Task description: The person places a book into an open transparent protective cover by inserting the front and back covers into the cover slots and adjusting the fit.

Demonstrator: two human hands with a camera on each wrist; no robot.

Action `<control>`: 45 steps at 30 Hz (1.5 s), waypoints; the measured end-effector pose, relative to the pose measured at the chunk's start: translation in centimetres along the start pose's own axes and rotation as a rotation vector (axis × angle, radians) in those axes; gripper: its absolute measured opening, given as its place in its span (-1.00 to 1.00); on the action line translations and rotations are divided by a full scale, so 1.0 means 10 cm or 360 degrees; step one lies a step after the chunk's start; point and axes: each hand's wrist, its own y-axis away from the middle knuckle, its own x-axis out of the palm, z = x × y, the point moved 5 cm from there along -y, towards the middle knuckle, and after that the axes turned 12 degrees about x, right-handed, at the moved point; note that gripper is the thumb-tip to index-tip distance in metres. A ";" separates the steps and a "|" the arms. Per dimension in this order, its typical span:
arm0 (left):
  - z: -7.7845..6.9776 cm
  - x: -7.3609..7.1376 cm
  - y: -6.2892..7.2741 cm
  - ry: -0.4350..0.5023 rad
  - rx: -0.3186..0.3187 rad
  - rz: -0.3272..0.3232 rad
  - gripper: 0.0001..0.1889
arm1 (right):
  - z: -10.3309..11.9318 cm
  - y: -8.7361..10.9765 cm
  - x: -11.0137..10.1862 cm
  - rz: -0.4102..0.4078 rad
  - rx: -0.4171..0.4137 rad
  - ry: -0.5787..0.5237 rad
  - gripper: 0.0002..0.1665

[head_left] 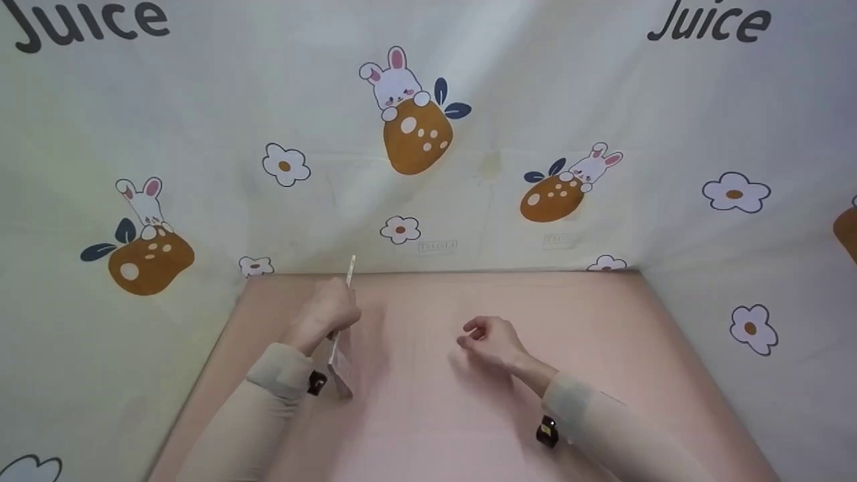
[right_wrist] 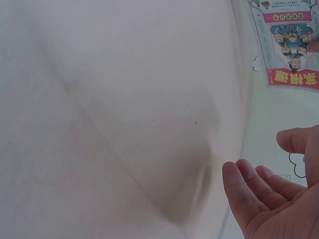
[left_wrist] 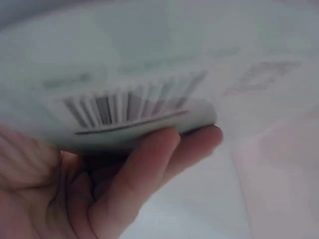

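Note:
My left hand [head_left: 327, 312] grips a thin paperback book [head_left: 340, 368], held nearly edge-on to the head view above the left part of the table. In the left wrist view the book's pale back cover [left_wrist: 144, 55] bends slightly and bears a blurred barcode, with fingertips [left_wrist: 157, 149] against its lower edge. The right wrist view catches the front cover [right_wrist: 294, 45], with a coloured picture and a red title band. Over the table's right half, my right hand [head_left: 494, 341] holds nothing. Its fingers are loosely bent, the thumb apart from them.
A pink tabletop [head_left: 422, 415] lies beneath both hands. Pale cloth [head_left: 495, 221] printed with rabbits, fruit and flowers rises behind the table and along both sides. Small black devices [head_left: 547, 432] sit at both wrists.

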 end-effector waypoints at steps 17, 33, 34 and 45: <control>-0.02 0.09 0.05 0.0502 0.0128 -0.0087 -0.58 | 0.08 -0.02 0.05 0.0176 0.0137 -0.0365 -0.46; -0.20 0.17 0.06 0.0963 0.0242 -0.0177 -0.64 | 0.23 -0.03 0.23 0.0397 0.0284 -0.0668 -0.48; -0.21 0.19 0.05 0.0991 0.0251 -0.0178 -0.64 | 0.25 -0.03 0.24 0.0417 0.0288 -0.0682 -0.48; -0.28 0.36 0.00 0.1226 0.0293 -0.0149 -0.62 | 0.38 -0.06 0.27 0.0627 0.0389 -0.0899 -0.44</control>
